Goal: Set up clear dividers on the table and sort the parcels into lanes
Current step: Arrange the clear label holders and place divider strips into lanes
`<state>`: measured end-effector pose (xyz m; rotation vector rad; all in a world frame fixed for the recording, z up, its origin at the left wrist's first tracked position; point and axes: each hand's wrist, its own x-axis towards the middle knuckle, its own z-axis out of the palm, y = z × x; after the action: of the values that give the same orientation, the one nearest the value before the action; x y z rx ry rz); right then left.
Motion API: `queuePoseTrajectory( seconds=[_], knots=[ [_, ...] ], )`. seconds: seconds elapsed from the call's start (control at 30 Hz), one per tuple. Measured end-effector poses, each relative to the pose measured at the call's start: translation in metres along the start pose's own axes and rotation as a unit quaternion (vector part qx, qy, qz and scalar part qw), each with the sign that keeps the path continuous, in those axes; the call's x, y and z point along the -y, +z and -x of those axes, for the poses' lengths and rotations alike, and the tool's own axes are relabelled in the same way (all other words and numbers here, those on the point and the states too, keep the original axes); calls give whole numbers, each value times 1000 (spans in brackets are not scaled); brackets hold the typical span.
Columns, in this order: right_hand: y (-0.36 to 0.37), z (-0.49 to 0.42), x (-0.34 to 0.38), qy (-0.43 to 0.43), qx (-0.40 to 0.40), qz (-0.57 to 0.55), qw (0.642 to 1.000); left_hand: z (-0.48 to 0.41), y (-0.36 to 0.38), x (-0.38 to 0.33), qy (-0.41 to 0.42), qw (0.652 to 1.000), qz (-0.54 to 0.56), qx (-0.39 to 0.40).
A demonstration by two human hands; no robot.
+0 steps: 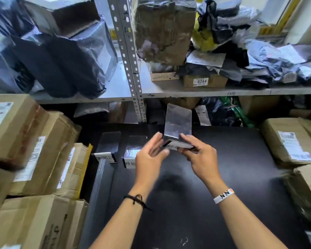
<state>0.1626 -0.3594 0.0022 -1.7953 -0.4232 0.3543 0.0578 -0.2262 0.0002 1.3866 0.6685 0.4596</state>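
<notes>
Clear divider (178, 123), tall panel upright

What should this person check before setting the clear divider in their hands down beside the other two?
1. Grip on the held divider: ok, left hand and right hand both pinch its base.
2. Held divider upright: ok, its tall panel points up.
3. Bare table to the right of the standing dividers: ok.
4. Standing dividers upright: ok.
5. Held divider's label readable: cannot tell, fingers cover most of it.
</notes>
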Motion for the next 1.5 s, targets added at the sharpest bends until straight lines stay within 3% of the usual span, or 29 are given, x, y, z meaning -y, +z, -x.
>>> queuePoseTrajectory(
  seconds=[0.23,0.47,0.63,0.77,1.5],
  knots=[
    [6,-7,-48,0,20,251,968,10,12,59,-73,993,-90,21],
    [39,-18,-85,73,71,378,920,-5,-2,102,-124,977,-173,9],
    [54,-23,-106,100,107,412,899,-16,-7,118,-148,956,-252,31],
    [56,-24,-112,92,101,408,903,-17,-11,129,-151,940,-300,52],
    [46,-23,-99,111,129,436,884,-22,-22,123,-192,949,-234,93]
  ],
)
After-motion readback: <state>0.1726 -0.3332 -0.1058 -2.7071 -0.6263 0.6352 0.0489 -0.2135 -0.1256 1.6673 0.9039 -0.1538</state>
